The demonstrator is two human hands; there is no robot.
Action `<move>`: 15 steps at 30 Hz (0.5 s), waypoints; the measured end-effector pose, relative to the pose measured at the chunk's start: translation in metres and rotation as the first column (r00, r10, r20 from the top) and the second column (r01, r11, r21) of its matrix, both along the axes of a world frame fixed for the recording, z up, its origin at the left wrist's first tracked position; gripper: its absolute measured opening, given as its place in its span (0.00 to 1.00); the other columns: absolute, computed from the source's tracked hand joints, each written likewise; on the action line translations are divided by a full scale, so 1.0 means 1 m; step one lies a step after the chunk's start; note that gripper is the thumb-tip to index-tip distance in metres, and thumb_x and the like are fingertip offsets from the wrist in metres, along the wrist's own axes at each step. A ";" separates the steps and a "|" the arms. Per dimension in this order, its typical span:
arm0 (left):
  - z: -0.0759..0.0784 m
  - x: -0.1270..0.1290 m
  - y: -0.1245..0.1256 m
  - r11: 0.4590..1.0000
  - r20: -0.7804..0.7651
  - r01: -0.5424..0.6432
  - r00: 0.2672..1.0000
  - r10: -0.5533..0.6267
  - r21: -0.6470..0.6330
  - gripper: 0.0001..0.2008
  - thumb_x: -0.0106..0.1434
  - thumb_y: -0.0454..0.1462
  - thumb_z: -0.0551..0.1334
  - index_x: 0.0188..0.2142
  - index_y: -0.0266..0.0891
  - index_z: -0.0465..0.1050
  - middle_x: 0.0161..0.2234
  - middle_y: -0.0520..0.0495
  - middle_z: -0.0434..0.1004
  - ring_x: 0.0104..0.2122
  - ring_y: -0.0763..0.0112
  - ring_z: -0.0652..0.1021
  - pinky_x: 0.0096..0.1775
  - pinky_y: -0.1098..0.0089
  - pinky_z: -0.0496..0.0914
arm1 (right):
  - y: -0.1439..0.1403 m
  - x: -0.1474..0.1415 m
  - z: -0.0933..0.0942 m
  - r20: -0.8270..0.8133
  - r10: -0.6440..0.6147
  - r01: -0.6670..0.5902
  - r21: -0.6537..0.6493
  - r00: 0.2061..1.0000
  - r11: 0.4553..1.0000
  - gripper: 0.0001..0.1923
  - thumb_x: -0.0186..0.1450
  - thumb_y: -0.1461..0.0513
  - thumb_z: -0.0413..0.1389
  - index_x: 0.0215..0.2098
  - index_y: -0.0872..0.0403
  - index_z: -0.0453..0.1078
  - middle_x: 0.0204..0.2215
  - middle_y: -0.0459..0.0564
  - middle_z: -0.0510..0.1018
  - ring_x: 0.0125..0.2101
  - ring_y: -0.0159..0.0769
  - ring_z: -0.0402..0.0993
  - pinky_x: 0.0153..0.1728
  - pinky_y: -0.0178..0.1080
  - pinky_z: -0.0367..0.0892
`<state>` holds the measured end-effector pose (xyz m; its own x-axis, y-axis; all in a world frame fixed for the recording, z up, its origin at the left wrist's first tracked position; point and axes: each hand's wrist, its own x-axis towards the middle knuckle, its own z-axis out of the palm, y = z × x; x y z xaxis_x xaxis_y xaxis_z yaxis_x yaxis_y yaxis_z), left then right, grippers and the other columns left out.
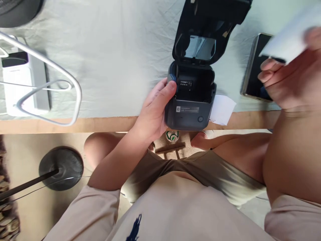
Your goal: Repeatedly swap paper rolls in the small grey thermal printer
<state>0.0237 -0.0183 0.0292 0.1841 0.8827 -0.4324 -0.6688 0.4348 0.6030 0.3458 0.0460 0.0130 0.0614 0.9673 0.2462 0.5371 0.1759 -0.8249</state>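
Note:
A dark grey label printer point(192, 107) stands at the near edge of the table with its lid point(208, 30) swung open and its paper bay empty. My left hand point(154, 108) grips the printer's left side, thumb on the rim. My right hand point(288, 80) is raised at the right and pinches a white piece of paper point(291, 36), blurred. A white label point(222, 109) lies against the printer's right side.
A smartphone point(255, 70) lies face up right of the printer. A metal clothes hanger point(45, 87) and a white power bank point(17, 83) sit at the left on the pale cloth point(112, 50). A black round stand base point(61, 167) is on the floor.

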 end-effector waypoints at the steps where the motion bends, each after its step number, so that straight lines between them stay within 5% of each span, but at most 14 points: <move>1: 0.000 0.000 0.000 1.000 0.019 0.017 1.000 -0.017 0.013 0.09 0.82 0.40 0.65 0.55 0.44 0.83 0.55 0.45 0.91 0.73 0.48 0.82 0.67 0.55 0.85 | 0.001 -0.002 -0.006 -0.101 -0.058 0.058 -0.001 0.993 0.998 0.38 0.63 0.35 0.65 0.58 0.52 0.77 0.38 0.53 0.77 0.29 0.35 0.73 0.28 0.42 0.69; 3: -0.002 0.000 0.000 0.999 0.037 0.031 0.999 -0.032 0.022 0.11 0.80 0.39 0.68 0.59 0.44 0.83 0.57 0.45 0.91 0.72 0.47 0.82 0.67 0.56 0.85 | -0.004 -0.010 -0.010 -0.184 -0.114 0.116 -0.001 0.976 0.993 0.38 0.55 0.38 0.75 0.54 0.49 0.75 0.38 0.50 0.79 0.31 0.35 0.76 0.32 0.45 0.74; 8: -0.006 0.002 -0.001 1.000 -0.036 -0.015 0.999 0.014 -0.024 0.21 0.80 0.49 0.70 0.67 0.46 0.80 0.58 0.43 0.89 0.73 0.41 0.81 0.64 0.53 0.85 | -0.019 -0.032 0.004 0.243 -0.086 0.048 0.159 0.966 0.986 0.32 0.66 0.39 0.67 0.57 0.50 0.75 0.54 0.57 0.81 0.46 0.39 0.78 0.45 0.46 0.72; 12: -0.005 0.002 -0.002 0.998 -0.141 -0.042 0.989 0.035 -0.046 0.20 0.81 0.49 0.66 0.66 0.44 0.80 0.56 0.42 0.89 0.74 0.40 0.80 0.64 0.52 0.84 | -0.021 -0.044 0.014 0.499 -0.069 0.147 -0.118 0.864 0.982 0.33 0.68 0.54 0.62 0.69 0.54 0.70 0.56 0.60 0.83 0.48 0.39 0.79 0.56 0.47 0.74; 15: -0.006 0.001 -0.004 0.999 -0.130 -0.033 0.991 0.032 -0.005 0.15 0.81 0.47 0.66 0.58 0.42 0.83 0.54 0.42 0.90 0.75 0.42 0.79 0.67 0.52 0.83 | -0.036 -0.051 0.032 0.523 -0.100 0.131 -0.021 0.847 0.991 0.37 0.68 0.56 0.58 0.74 0.56 0.69 0.66 0.62 0.79 0.64 0.49 0.80 0.67 0.52 0.72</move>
